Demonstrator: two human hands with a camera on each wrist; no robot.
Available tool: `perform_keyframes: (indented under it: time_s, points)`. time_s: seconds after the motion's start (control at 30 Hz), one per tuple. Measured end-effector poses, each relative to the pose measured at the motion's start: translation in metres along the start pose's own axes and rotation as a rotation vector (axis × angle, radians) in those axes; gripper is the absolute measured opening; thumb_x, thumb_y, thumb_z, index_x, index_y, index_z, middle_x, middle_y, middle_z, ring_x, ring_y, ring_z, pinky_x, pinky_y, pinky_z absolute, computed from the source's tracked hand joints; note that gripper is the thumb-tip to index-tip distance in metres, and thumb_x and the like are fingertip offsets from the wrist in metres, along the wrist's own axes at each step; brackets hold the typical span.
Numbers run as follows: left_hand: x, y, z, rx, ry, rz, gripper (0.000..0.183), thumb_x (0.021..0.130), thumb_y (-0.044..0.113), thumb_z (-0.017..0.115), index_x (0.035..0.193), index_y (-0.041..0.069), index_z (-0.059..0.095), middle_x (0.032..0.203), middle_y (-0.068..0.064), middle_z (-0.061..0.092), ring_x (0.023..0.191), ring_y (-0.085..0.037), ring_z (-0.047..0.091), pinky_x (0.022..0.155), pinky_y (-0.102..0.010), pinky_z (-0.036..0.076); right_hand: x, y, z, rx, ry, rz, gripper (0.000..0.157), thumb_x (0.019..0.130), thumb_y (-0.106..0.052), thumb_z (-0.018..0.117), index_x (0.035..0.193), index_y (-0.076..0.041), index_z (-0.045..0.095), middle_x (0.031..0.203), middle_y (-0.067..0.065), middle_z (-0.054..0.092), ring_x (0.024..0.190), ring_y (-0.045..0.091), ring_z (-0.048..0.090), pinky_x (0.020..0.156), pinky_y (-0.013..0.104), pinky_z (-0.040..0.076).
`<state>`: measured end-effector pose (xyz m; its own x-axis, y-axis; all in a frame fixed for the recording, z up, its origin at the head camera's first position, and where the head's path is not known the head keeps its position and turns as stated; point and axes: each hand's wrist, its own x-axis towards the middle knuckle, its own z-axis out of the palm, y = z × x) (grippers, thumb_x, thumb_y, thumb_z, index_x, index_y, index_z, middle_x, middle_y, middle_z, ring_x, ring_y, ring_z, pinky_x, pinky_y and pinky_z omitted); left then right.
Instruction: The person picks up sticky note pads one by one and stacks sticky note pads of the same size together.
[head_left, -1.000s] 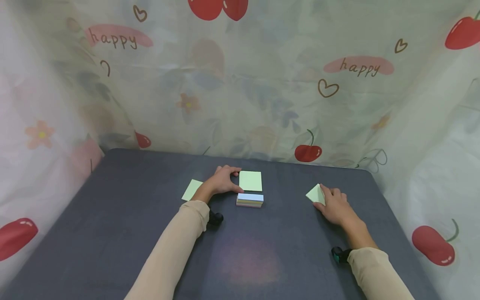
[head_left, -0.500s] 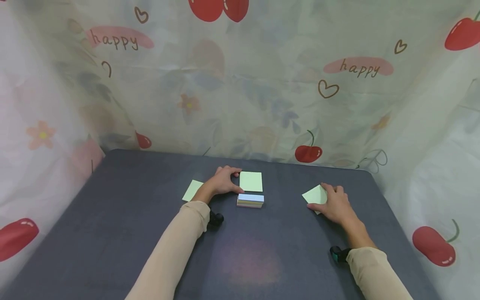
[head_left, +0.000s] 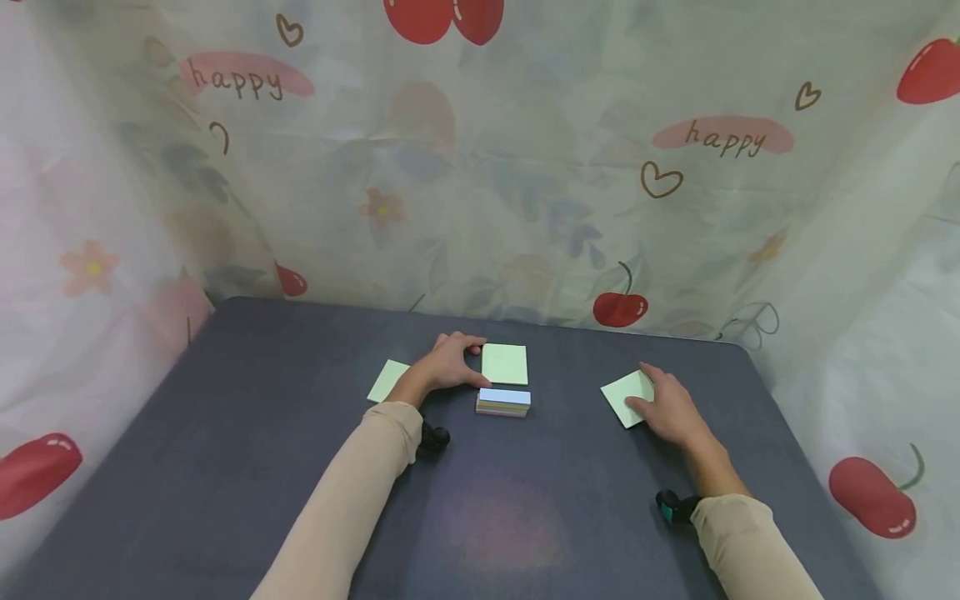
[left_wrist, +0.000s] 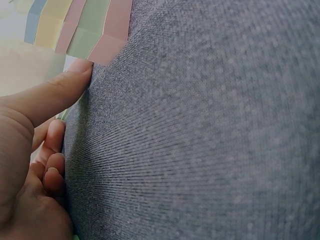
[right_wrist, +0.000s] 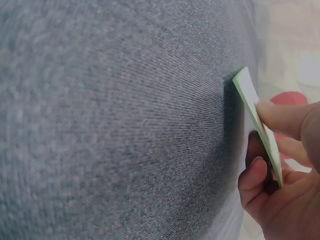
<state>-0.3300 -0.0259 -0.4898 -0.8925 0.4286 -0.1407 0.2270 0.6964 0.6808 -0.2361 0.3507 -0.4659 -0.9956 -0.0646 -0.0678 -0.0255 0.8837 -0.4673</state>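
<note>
My right hand holds a thin pale green sticky note pad, thumb on its upper face and fingers under it. In the right wrist view the pad tilts on edge close over the table. My left hand spans the left edge of another pale green square pad, index at the far corner and thumb at the near one. Just in front of that pad lies a striped stack of coloured sticky notes, blue on top; its layers show beside my left thumb.
A third pale green square lies left of my left hand, partly hidden by the wrist. The dark grey table ends at a cherry-printed curtain hanging behind it and at both sides.
The pad in my right hand has turned and come slightly left, so more of its square face shows. My left hand and the things near it stay in place.
</note>
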Motion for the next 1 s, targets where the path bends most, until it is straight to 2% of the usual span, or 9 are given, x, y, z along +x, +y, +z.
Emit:
perform_keyframes:
  time_s: [0.17, 0.27, 0.37, 0.43, 0.57, 0.7, 0.83, 0.93, 1.0]
  points:
    - [0.002, -0.003, 0.001, 0.011, 0.002, 0.001, 0.084, 0.081, 0.037, 0.087, 0.153, 0.019, 0.048, 0.137, -0.005, 0.056, 0.125, -0.026, 0.039, 0.107, -0.045, 0.04, -0.003, 0.0, -0.002, 0.072, 0.029, 0.008, 0.06, 0.103, -0.015, 0.055, 0.154, 0.007, 0.034, 0.143, 0.037, 0.048, 0.124, 0.05, 0.055, 0.098, 0.061, 0.047]
    - [0.002, -0.004, 0.001, 0.015, 0.003, 0.001, 0.084, 0.081, 0.038, 0.087, 0.153, 0.02, 0.048, 0.137, -0.005, 0.056, 0.124, -0.026, 0.039, 0.106, -0.045, 0.04, -0.004, -0.001, -0.002, 0.146, 0.031, 0.035, 0.059, 0.104, -0.015, 0.055, 0.156, 0.002, 0.033, 0.135, 0.036, 0.051, 0.102, 0.041, 0.065, 0.082, 0.048, 0.056]
    - [0.002, -0.004, 0.001, 0.016, 0.001, 0.0, 0.084, 0.081, 0.038, 0.087, 0.153, 0.02, 0.048, 0.137, -0.004, 0.055, 0.124, -0.026, 0.039, 0.106, -0.045, 0.04, -0.004, -0.002, -0.002, 0.25, 0.027, 0.046, 0.056, 0.104, -0.015, 0.056, 0.155, -0.002, 0.037, 0.131, 0.032, 0.05, 0.092, 0.031, 0.066, 0.069, 0.033, 0.059]
    - [0.002, -0.003, 0.001, 0.015, -0.002, 0.0, 0.084, 0.081, 0.038, 0.087, 0.154, 0.02, 0.048, 0.137, -0.004, 0.055, 0.124, -0.026, 0.039, 0.106, -0.045, 0.04, -0.005, -0.004, -0.001, 0.317, 0.026, 0.05, 0.051, 0.104, -0.015, 0.056, 0.152, -0.004, 0.044, 0.133, 0.029, 0.052, 0.098, 0.029, 0.063, 0.069, 0.029, 0.059]
    - [0.002, -0.002, 0.001, 0.013, 0.0, 0.0, 0.084, 0.081, 0.038, 0.087, 0.153, 0.02, 0.048, 0.137, -0.004, 0.055, 0.124, -0.026, 0.039, 0.105, -0.045, 0.04, -0.005, -0.009, -0.001, 0.43, 0.01, 0.07, 0.044, 0.104, -0.021, 0.06, 0.144, -0.005, 0.055, 0.144, 0.024, 0.05, 0.104, 0.023, 0.06, 0.077, 0.029, 0.061]
    - [0.002, -0.002, 0.001, 0.016, 0.001, 0.004, 0.083, 0.082, 0.038, 0.087, 0.153, 0.02, 0.048, 0.136, -0.005, 0.056, 0.123, -0.026, 0.039, 0.105, -0.045, 0.04, -0.002, -0.016, -0.001, 0.504, -0.027, 0.099, 0.059, 0.098, -0.029, 0.071, 0.149, -0.006, 0.051, 0.152, 0.023, 0.045, 0.101, 0.016, 0.064, 0.082, 0.025, 0.059]
    - [0.003, -0.003, 0.001, 0.018, -0.001, 0.007, 0.084, 0.082, 0.038, 0.086, 0.153, 0.02, 0.048, 0.136, -0.004, 0.056, 0.123, -0.026, 0.039, 0.105, -0.045, 0.04, 0.001, -0.021, 0.002, 0.502, -0.047, 0.11, 0.075, 0.092, -0.033, 0.078, 0.155, -0.012, 0.044, 0.154, 0.021, 0.044, 0.113, 0.024, 0.065, 0.083, 0.018, 0.05]
    - [0.003, -0.003, 0.002, 0.019, 0.0, 0.005, 0.084, 0.082, 0.039, 0.086, 0.154, 0.02, 0.048, 0.137, -0.005, 0.055, 0.123, -0.026, 0.039, 0.105, -0.045, 0.04, 0.003, -0.025, 0.005, 0.488, -0.039, 0.1, 0.077, 0.091, -0.033, 0.079, 0.156, -0.013, 0.042, 0.155, 0.02, 0.043, 0.123, 0.031, 0.06, 0.084, 0.017, 0.046]
    - [0.002, -0.003, 0.002, 0.017, 0.002, 0.003, 0.084, 0.082, 0.038, 0.087, 0.153, 0.02, 0.048, 0.137, -0.005, 0.055, 0.124, -0.026, 0.039, 0.105, -0.045, 0.04, 0.004, -0.028, 0.007, 0.488, -0.023, 0.085, 0.078, 0.09, -0.031, 0.079, 0.156, -0.013, 0.042, 0.151, 0.021, 0.045, 0.123, 0.034, 0.06, 0.083, 0.017, 0.047]
